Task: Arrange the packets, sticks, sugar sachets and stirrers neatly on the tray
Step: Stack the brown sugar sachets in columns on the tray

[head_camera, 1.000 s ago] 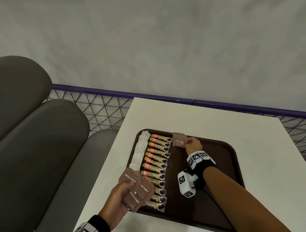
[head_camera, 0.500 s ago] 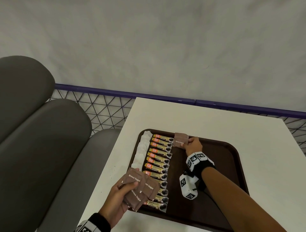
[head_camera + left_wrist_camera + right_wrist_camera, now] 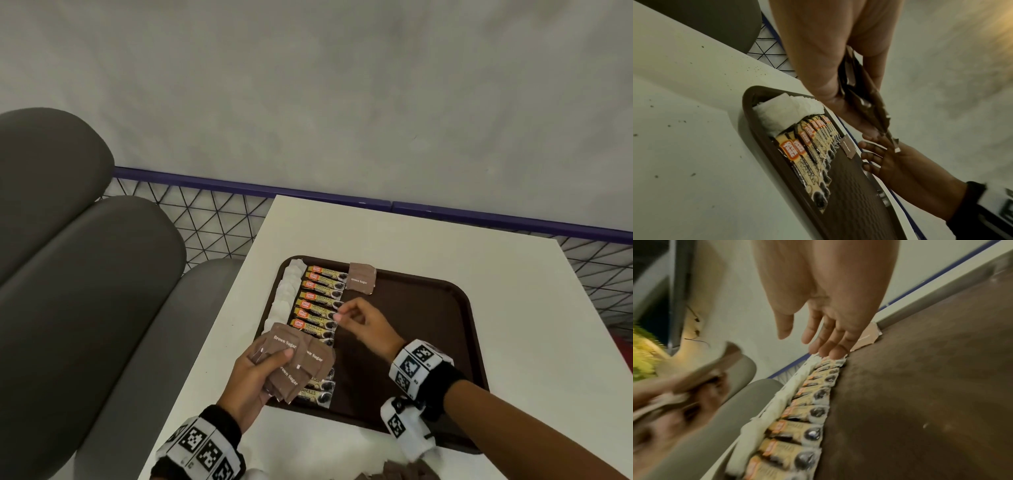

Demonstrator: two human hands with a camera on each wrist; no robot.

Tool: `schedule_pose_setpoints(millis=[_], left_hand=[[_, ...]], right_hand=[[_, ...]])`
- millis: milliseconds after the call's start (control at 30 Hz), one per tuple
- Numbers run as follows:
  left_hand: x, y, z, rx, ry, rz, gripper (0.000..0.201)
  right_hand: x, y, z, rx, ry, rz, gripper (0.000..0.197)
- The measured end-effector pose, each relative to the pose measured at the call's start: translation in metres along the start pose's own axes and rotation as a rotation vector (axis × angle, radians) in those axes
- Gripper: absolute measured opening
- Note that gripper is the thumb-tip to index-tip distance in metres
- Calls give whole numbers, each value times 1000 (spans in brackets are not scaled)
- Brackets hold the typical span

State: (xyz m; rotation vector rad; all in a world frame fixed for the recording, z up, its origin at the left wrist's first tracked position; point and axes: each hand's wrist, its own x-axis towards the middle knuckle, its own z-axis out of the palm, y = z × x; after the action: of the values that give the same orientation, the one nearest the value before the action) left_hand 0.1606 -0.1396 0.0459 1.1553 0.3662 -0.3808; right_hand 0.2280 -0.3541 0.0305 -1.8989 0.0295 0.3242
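Observation:
A dark brown tray (image 3: pixel 455 329) lies on the white table (image 3: pixel 404 236). Along its left side runs a column of white sachets (image 3: pixel 291 284), then a column of coffee granule sticks (image 3: pixel 318 301). One brown sugar sachet (image 3: pixel 362 278) lies flat at the tray's far edge, beside the top sticks. My left hand (image 3: pixel 260 377) grips a fanned bunch of brown sugar sachets (image 3: pixel 301 359) over the tray's near left corner. My right hand (image 3: pixel 359 318) hovers empty above the tray's middle, fingers relaxed and extended (image 3: pixel 830 344), close to the sticks.
Grey padded seat cushions (image 3: pixel 85 274) stand left of the table. A wire mesh fence with a purple rail (image 3: pixel 342 200) runs behind it. More brown sachets (image 3: pixel 400 471) peek in at the bottom edge near the table's front.
My right hand let go of the brown sugar sachet at the tray's far edge and drew back toward me. My left hand shifted its bunch slightly right, over the sticks.

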Motion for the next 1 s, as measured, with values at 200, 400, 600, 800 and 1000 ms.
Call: schedule_pose_setpoints(millis=[200, 400, 600, 800, 1000], left_hand=[[-4, -1, 9, 0, -3, 23, 37], [-6, -2, 12, 8, -12, 30, 35], [-6, -1, 6, 19, -15, 13, 31], [-1, -1, -3, 3, -16, -24, 29], [6, 0, -9, -30, -2, -40, 27]], right_hand=[[-33, -10, 15, 67, -225, 28, 13], [-37, -7, 11, 157, -215, 45, 15], [-26, 1, -4, 267, 4, 96, 9], [4, 22, -23, 158, 275, 164, 13], [47, 40, -36, 19, 394, 218, 17]])
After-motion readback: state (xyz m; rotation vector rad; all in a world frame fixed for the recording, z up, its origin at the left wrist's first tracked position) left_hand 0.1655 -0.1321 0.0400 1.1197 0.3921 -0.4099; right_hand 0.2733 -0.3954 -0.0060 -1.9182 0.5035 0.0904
